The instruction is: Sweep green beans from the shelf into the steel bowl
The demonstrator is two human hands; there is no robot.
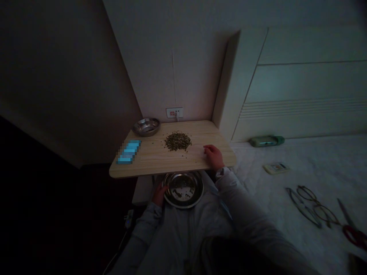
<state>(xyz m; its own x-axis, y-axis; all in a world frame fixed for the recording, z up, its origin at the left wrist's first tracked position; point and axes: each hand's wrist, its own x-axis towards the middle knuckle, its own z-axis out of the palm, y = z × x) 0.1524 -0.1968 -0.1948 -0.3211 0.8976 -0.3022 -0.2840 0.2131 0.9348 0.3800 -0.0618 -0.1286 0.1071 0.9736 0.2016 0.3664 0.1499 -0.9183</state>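
On a light wooden tabletop (149, 160) lies a pile of small dark greenish-brown grains (177, 141), with a few scattered around it. To the right of the pile, my right hand (214, 156) rests at the board with its fingers curled together; something pale shows by the fingertips, too small to name. Below the table's front edge, a shiny metal bowl (183, 204) sits on my lap with some dark grains at its bottom. My left hand (159, 194) grips that bowl's left rim, thumb over the edge.
Another metal bowl (146, 128) stands at the table's back left, near a lit phone (129, 152). A wall socket (174, 112) is behind. On the bed at right lie a green bottle (266, 141), a pale packet (276, 168), glasses (308, 194) and red-handled scissors (354, 236).
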